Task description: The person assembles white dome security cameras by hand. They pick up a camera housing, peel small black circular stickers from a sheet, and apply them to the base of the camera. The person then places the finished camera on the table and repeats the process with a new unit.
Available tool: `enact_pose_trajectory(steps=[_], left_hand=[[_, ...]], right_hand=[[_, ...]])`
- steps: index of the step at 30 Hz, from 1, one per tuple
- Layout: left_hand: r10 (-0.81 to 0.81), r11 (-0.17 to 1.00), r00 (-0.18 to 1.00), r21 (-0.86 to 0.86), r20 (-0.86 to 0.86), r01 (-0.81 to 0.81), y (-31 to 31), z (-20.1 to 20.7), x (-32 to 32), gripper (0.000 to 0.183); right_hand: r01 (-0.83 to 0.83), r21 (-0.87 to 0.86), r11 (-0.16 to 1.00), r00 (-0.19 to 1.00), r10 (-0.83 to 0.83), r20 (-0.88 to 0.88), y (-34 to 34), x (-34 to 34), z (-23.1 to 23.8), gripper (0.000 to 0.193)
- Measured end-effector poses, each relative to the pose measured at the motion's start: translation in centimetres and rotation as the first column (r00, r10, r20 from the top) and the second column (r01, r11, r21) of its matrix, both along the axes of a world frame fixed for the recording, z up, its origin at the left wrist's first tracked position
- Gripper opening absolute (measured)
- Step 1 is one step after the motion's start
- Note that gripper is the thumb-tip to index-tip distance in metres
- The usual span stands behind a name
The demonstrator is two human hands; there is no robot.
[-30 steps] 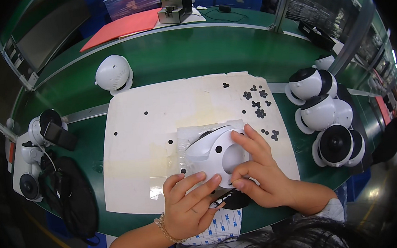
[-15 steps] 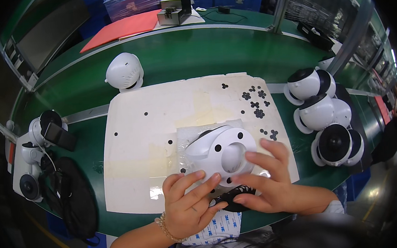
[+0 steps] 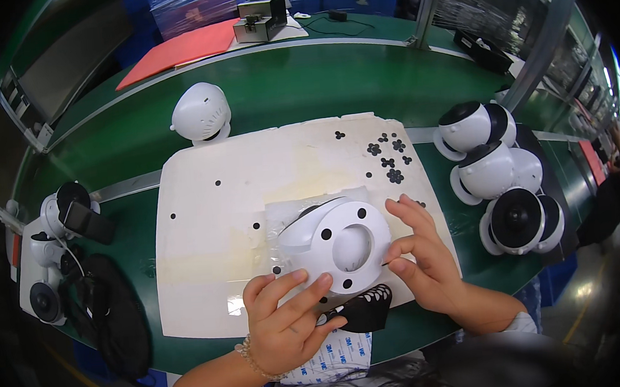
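Note:
A white, rounded camera (image 3: 302, 228) lies on its side on a translucent foam pad (image 3: 273, 217), its ring-shaped base (image 3: 379, 242) facing up. Black round pads (image 3: 347, 284) are stuck at several places around the base's round opening. My left hand (image 3: 282, 332) rests its fingertips on the base's lower left rim. Its thumb and fingers close on a black sheet of round pads (image 3: 368, 310) with white round gaps. At the base's right edge, my right hand (image 3: 431, 275) pinches a small dark piece, seen edge-on, between thumb and forefinger; it looks like a round pad.
Loose black pads (image 3: 395, 176) dot the cream board (image 3: 206, 251). One white camera (image 3: 202, 113) stands at the back; several more (image 3: 516, 215) crowd the right side. Black pouch (image 3: 124, 314) and cabled devices lie left. A white printed backing sheet (image 3: 343, 353) sits at the front edge.
My right hand has drawn back from the black sheet to the base's right side, now pinching a small dark piece. More of the sheet shows. The whole view has shifted slightly.

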State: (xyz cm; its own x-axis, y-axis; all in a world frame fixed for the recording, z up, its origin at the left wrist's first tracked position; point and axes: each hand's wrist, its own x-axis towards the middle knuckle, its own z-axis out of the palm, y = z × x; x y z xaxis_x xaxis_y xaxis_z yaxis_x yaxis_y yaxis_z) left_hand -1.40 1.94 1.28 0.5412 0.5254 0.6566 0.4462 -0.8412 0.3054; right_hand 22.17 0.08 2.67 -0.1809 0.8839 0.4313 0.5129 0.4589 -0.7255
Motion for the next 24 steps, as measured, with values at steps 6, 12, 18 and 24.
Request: enact_pose_trajectory(steps=[6, 12, 18, 24], left_hand=[[0.006, 1.0, 1.0, -0.001, 0.004, -0.006, 0.0, -0.1, 0.0, 0.026], [0.012, 1.0, 1.0, -0.009, -0.007, -0.012, -0.1, -0.1, 0.0, 0.025], [0.026, 1.0, 1.0, -0.005, -0.014, -0.026, -0.2, 0.0, 0.0, 0.024], [-0.004, 1.0, 1.0, -0.001, -0.005, 0.004, 0.1, 0.2, -0.1, 0.023]], right_hand=[[-0.021, -0.024, 0.999, 1.0, 0.022, 0.007, 0.3, -0.2, -0.1, 0.01], [-0.006, 0.021, 1.0, 0.998, 0.004, 0.066, 0.2, -0.1, -0.3, 0.01], [0.034, 0.314, 0.949, 0.937, -0.14, 0.319, -0.5, 0.8, -1.6, 0.021], [-0.196, -0.506, 0.84, 0.741, -0.211, -0.638, 0.2, -0.9, -1.1, 0.027]])
